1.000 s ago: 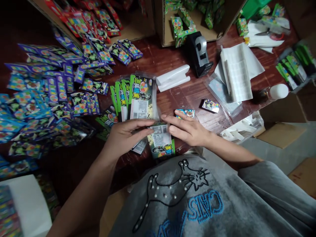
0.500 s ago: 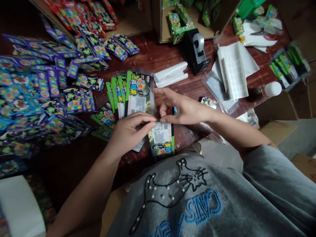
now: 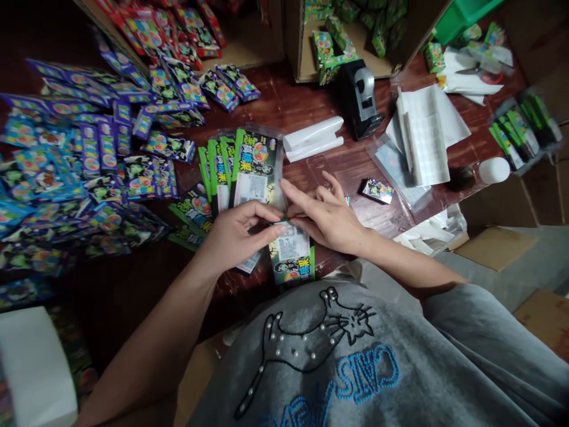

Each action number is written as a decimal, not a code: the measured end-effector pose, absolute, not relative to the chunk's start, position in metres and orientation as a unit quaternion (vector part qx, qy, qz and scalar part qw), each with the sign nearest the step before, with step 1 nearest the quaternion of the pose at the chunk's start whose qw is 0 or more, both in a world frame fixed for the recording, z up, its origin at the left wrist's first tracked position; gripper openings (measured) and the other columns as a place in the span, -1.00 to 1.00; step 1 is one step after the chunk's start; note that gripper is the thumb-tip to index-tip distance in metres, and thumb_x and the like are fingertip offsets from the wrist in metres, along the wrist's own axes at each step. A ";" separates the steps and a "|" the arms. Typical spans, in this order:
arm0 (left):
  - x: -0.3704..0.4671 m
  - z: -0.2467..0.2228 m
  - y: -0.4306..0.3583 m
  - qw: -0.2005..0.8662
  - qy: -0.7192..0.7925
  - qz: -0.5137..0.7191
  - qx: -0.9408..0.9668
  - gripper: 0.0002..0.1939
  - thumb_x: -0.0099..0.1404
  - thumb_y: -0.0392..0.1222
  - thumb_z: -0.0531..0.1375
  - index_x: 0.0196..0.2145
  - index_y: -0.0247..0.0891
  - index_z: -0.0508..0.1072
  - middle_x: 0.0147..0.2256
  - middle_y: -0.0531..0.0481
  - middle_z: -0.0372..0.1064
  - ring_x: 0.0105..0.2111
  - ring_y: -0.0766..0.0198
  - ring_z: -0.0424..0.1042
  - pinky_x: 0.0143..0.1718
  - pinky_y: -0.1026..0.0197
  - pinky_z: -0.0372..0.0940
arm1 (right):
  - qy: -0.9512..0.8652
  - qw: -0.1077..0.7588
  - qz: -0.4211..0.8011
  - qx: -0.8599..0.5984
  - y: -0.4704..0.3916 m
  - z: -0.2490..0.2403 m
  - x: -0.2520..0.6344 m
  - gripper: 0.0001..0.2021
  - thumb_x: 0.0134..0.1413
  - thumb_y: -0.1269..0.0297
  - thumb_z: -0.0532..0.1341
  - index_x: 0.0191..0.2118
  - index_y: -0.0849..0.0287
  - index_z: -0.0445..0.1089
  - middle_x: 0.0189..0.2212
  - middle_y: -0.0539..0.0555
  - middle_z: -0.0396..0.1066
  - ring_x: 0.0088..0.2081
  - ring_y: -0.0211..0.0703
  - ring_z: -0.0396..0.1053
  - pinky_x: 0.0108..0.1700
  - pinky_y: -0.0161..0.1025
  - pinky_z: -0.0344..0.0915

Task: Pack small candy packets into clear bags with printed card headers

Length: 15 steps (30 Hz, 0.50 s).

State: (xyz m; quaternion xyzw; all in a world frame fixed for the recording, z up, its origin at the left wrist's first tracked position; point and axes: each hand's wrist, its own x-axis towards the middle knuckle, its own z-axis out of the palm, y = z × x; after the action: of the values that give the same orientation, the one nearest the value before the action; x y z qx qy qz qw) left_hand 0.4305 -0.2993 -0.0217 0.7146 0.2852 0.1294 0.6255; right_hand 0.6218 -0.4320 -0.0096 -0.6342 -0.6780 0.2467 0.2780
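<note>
Both hands, left hand (image 3: 233,234) and right hand (image 3: 329,216), pinch the green packet (image 3: 291,255) (at 6 o'clock on the bench (image 3: 347,160)); best hold it flat and straight.

free: bare table (image 3: 347,163) right of hands | blocked: packet pile (image 3: 89,172) left, tape dispenser (image 3: 360,98) behind

Bright packets on our dark red-brown wooden surface (image 3: 311,107)

Under our hands lies a green-and-black printed packet with a white barcode label (image 3: 292,255); beside it fan more green-and-black packets with multicoloured round motifs (image 3: 249,169). To the left spread blue and purple packets with green cartoon figures (image 3: 89,154), and red packets (image 3: 146,29) lie beyond them. We see a black-and-grey tape dispenser (image 3: 360,98), white gridded sticker sheets (image 3: 422,133), a white folded plastic piece (image 3: 313,137), and our grey shirt with blue lettering and a black cat outline (image 3: 338,356).
</note>
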 end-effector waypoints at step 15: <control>0.364 -0.062 -0.348 0.601 0.416 0.358 0.581 -0.23 0.18 0.03 0.54 0.27 0.03 0.39 0.25 -0.09 0.47 0.17 0.07 0.55 0.16 0.06 0.52 | -0.357 0.575 0.256 -0.690 -0.461 -0.061 0.603 -0.07 0.44 -0.20 0.20 0.57 -0.21 -0.47 0.41 0.28 0.19 0.17 0.11 0.49 0.19 0.16 0.59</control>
State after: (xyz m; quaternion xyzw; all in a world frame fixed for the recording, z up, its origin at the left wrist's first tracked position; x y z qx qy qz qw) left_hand 0.3637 -0.3480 -0.0624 0.5812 0.4155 0.3578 0.6013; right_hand 0.6026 -0.4613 -0.0611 -0.6903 -0.3572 0.2557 0.5750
